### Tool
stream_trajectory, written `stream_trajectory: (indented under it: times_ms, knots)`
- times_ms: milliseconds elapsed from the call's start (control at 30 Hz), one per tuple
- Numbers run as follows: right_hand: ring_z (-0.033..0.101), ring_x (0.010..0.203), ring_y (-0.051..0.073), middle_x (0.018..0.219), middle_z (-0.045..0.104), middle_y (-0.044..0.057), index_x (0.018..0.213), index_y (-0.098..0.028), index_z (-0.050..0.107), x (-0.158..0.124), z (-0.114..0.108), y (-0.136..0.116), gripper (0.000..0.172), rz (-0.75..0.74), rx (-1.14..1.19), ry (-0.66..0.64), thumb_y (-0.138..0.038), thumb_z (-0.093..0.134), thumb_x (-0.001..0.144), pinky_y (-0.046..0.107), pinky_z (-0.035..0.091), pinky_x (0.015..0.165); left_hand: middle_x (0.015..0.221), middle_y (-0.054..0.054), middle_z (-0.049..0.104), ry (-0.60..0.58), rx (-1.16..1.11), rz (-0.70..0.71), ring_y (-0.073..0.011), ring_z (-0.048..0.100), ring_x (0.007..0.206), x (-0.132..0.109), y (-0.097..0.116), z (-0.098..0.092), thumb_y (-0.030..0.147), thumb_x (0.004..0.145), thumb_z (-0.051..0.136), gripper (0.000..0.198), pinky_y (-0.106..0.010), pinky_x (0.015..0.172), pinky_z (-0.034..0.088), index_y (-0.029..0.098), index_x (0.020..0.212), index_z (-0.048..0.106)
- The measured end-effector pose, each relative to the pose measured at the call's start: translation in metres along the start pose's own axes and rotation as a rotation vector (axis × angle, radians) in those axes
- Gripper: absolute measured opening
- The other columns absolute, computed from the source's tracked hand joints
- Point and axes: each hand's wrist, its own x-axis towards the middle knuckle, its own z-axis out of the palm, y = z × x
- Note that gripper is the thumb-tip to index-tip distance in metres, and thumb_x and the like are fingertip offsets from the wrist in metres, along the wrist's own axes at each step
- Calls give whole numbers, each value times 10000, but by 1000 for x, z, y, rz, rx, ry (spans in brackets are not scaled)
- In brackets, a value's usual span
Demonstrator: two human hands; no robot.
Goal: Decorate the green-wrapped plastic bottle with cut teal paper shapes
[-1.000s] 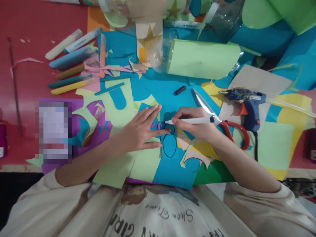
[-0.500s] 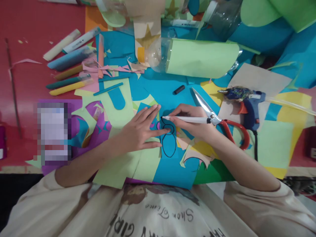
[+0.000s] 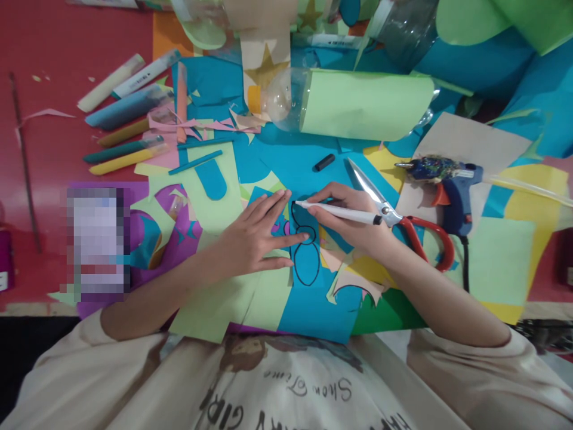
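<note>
My right hand (image 3: 351, 218) grips a white marker (image 3: 342, 211) with a black end, its tip touching a piece of blue paper (image 3: 307, 298). On that paper a black outline (image 3: 307, 285) shows an oval, a small circle above it and a curved line running up to the tip. My left hand (image 3: 257, 236) lies flat with fingers spread across the paper, one fingertip at the small circle. A black marker cap (image 3: 324, 162) rests above the right hand. Scissors (image 3: 385, 210) with red handles lie open just right of that hand.
A blue glue gun (image 3: 452, 179) lies at the right on paper sheets. A bottle wrapped in green paper (image 3: 367, 104) lies across the back. Several coloured markers (image 3: 128, 110) are at the left, above a blurred phone-like object (image 3: 98, 242). Paper scraps (image 3: 358, 280) are scattered around.
The marker tip has moved up a little, lengthening the black curved line above the small circle. My left hand has stayed in place.
</note>
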Motion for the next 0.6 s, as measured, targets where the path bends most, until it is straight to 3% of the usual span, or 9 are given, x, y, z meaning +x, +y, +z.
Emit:
stream_trajectory:
  times_ms: [600]
  knots:
    - [521,508,111,626,619,4,811,-180,624,-1,-2,-4,158,77,13,126,-329,649,856,246,346,438,1646,-118,151,-2,-11,-2,-392,218,1492,-1,-1,0,520,863,607,581,-624,1136,301,398,1415,474]
